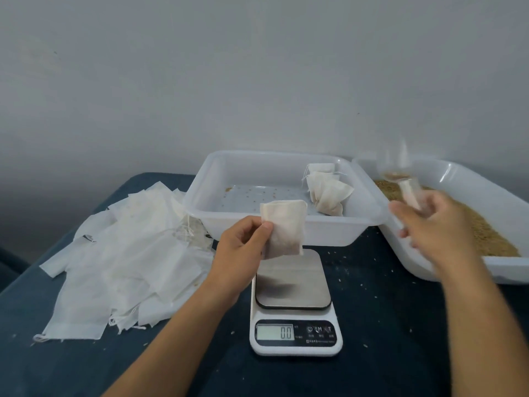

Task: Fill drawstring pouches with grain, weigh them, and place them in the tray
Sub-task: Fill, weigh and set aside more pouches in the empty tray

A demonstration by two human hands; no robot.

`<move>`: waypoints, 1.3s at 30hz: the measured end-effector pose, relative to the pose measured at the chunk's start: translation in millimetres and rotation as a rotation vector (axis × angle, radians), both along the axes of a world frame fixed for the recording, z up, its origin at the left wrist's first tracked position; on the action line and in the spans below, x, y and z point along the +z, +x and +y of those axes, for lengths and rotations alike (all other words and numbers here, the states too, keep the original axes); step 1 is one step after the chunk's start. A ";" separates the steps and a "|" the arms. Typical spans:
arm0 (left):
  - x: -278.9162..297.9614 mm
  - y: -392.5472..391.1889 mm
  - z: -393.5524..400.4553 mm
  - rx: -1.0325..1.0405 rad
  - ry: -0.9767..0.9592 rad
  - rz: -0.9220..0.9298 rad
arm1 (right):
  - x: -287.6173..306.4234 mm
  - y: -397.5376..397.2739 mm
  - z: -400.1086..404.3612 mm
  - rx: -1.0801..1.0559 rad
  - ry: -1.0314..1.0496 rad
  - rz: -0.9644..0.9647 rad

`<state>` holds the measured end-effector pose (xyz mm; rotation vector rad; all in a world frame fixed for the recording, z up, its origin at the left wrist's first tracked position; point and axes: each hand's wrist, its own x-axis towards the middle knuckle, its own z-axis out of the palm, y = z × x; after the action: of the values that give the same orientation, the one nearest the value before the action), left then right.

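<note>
Your left hand (pixel 243 239) pinches a pouch (pixel 283 229) by its left edge, holding it upright in the middle of the frame, above the scale (pixel 294 305) and in front of the collecting tray (pixel 217 196). The lower part of the pouch looks darker, so it seems already partly filled. Your right hand (pixel 432 222), at the right of the frame, grips a clear spoon (pixel 400 179) carrying grain, blurred with motion over the grain tray (pixel 469 179).

The step in hand looks like another spoonful. Spread the mouth of the pouch with your thumb and fingers before the spoon arrives; right now it looks nearly flat. Bring the spoon tip inside the opening, then tip it slowly. Loose grains already lie on the dark table (pixel 372 282), so keep the pouch close to the grain tray.

The scale reads 0.0 with its plate bare. 3 filled pouches (pixel 329 193) sit in the far right corner of the collecting tray; empty pouches (pixel 128 253) are heaped at the left.
</note>
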<state>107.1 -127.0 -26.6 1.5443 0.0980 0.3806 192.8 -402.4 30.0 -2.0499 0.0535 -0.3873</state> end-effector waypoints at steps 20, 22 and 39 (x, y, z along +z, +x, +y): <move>-6.8 1.1 -1.7 0.023 0.108 -0.077 | 17.1 -7.1 25.2 0.323 -0.257 -0.177; -8.7 0.0 -0.6 0.034 0.151 -0.099 | 7.9 -29.5 65.5 0.737 -0.085 0.115; -17.1 -5.3 12.5 -0.072 0.383 0.020 | -54.1 -35.5 85.9 0.724 -0.069 -0.027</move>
<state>101.8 -114.5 -43.7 1.9245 -0.0166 0.3398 157.3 -316.5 -24.1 -1.9740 -0.7068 0.0396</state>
